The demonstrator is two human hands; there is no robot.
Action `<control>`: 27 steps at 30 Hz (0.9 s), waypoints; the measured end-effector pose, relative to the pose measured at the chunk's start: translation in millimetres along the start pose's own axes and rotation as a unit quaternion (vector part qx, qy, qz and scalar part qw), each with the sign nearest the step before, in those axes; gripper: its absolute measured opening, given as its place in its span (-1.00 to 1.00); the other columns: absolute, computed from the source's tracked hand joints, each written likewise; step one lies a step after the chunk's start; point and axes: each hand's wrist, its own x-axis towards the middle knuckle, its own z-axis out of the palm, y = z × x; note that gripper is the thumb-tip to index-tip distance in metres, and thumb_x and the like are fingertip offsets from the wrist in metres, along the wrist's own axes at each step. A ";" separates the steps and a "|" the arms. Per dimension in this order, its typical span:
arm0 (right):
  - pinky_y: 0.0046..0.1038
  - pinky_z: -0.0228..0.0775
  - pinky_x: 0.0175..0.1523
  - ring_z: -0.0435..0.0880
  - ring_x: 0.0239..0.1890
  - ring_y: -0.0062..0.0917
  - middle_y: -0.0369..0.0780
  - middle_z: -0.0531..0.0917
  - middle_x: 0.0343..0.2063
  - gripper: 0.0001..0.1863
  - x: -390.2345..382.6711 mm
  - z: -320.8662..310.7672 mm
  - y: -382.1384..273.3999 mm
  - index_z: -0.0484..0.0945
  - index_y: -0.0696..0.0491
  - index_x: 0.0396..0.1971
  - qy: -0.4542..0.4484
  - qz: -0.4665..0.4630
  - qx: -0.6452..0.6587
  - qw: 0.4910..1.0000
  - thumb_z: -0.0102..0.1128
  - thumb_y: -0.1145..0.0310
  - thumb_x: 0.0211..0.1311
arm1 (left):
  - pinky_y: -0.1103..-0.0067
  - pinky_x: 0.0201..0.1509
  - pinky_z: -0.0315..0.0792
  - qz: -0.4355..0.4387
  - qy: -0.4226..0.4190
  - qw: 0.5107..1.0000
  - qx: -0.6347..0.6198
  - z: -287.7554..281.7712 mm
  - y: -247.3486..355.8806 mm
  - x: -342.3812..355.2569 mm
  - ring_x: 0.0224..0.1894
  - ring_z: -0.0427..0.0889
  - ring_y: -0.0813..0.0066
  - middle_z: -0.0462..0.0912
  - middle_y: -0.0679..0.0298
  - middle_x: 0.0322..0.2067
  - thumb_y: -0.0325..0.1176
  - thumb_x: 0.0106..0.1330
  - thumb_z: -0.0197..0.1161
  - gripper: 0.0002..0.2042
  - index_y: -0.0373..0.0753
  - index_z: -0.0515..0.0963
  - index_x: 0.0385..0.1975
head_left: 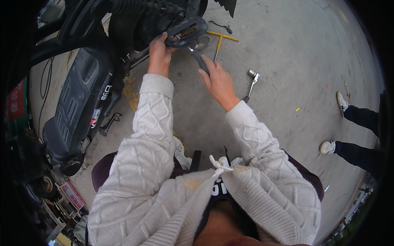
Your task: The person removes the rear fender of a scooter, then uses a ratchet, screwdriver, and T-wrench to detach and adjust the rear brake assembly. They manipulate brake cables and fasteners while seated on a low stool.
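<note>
At the top middle, my left hand (161,50) is closed round the near left end of a black loop-shaped part (200,26) beside the scooter's wheel area. Some of its fingers are hidden behind that part. My right hand (218,78) grips a dark-handled tool (200,61), its metal shaft reaching the loop's lower edge. What the shaft's tip touches is too small to tell. Just beyond the loop lies a yellow T-handle wrench (222,37) on the ground. A silver ratchet wrench (254,78) rests to the right of my right hand.
On the left stands a scooter with a black footboard (80,102) and a black shock absorber spring (141,7). A short black piece (221,26) lies on the concrete ground (287,61). Another person's shoes (327,147) and dark trouser legs are at the right.
</note>
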 end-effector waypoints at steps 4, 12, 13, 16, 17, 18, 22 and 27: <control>-0.61 0.13 -0.66 0.32 -0.69 -0.70 -0.21 0.50 -0.52 -0.59 2.0 -5.1 -9.3 0.36 0.09 0.07 -0.069 0.244 0.318 0.913 -0.12 0.11 0.42 | 0.33 -0.14 0.64 0.006 -0.003 1.000 -0.005 -2.4 -0.9 0.6 -0.11 0.62 0.02 0.48 -0.23 -0.09 -0.42 0.44 -0.10 -0.68 -0.64 0.25 -0.03; -0.63 0.09 -0.67 0.26 -0.72 -0.74 -0.25 0.47 -0.50 -0.63 -6.7 7.8 -21.5 0.34 0.15 -0.03 -0.045 0.137 0.153 0.978 -0.08 0.15 0.41 | 0.37 -0.29 0.66 -0.015 0.010 1.000 -0.021 -1.8 0.8 3.6 -0.22 0.67 0.20 0.55 -0.05 -0.22 -0.43 0.42 -0.09 -0.77 -0.52 0.30 -0.10; -0.63 0.09 -0.67 0.25 -0.73 -0.74 -0.25 0.46 -0.50 -0.65 -6.7 8.2 -20.0 0.35 0.16 -0.07 -0.039 0.116 0.113 0.986 -0.07 0.16 0.40 | 0.37 -0.29 0.66 -0.012 0.008 1.000 -0.007 -1.5 0.7 2.8 -0.21 0.67 0.19 0.56 -0.05 -0.22 -0.43 0.42 -0.09 -0.77 -0.51 0.30 -0.10; -0.65 0.06 -0.69 0.22 -0.74 -0.76 -0.25 0.45 -0.47 -0.71 -1.2 3.6 -13.6 0.35 0.15 -0.18 -0.069 0.170 0.236 0.954 -0.02 0.19 0.39 | 0.37 -0.29 0.66 0.003 0.003 1.000 0.015 -0.6 1.7 -0.4 -0.20 0.67 0.18 0.55 -0.06 -0.20 -0.42 0.42 -0.09 -0.77 -0.51 0.31 -0.11; -0.67 0.04 -0.70 0.20 -0.74 -0.77 -0.25 0.45 -0.47 -0.73 2.7 -0.3 -11.7 0.34 0.13 -0.21 -0.100 0.261 0.426 0.860 0.00 0.20 0.38 | 0.36 -0.29 0.66 0.007 0.001 1.000 0.012 -0.5 1.9 -1.6 -0.19 0.67 0.18 0.55 -0.07 -0.19 -0.42 0.42 -0.10 -0.77 -0.51 0.31 -0.11; -0.68 0.02 -0.71 0.18 -0.75 -0.78 -0.26 0.44 -0.46 -0.74 4.7 -4.1 -10.0 0.34 0.11 -0.23 -0.080 0.338 0.596 0.724 0.02 0.21 0.37 | 0.36 -0.29 0.66 0.003 0.000 1.000 0.007 0.5 2.0 -1.9 -0.18 0.67 0.18 0.55 -0.07 -0.18 -0.42 0.42 -0.10 -0.77 -0.51 0.31 -0.11; -0.75 -0.09 -0.73 0.15 -0.75 -0.81 -0.25 0.42 -0.40 -0.70 9.1 -8.6 -8.2 0.27 0.10 -0.15 -0.094 0.244 0.423 0.868 0.11 0.24 0.32 | 0.33 -0.25 0.66 0.010 -0.018 1.000 0.005 2.3 4.1 -4.7 -0.12 0.65 0.10 0.51 -0.12 -0.13 -0.43 0.42 -0.10 -0.76 -0.54 0.29 -0.10; -0.71 -0.06 -0.70 0.16 -0.74 -0.82 -0.34 0.39 -0.54 -0.51 13.4 -7.9 -15.9 0.28 0.16 0.04 -0.058 0.089 0.071 0.992 0.21 0.24 0.24 | 0.28 -0.13 0.66 0.025 -0.005 0.999 0.024 4.7 3.9 -8.6 -0.05 0.60 -0.01 0.47 -0.18 -0.08 -0.43 0.43 -0.10 -0.70 -0.61 0.26 -0.05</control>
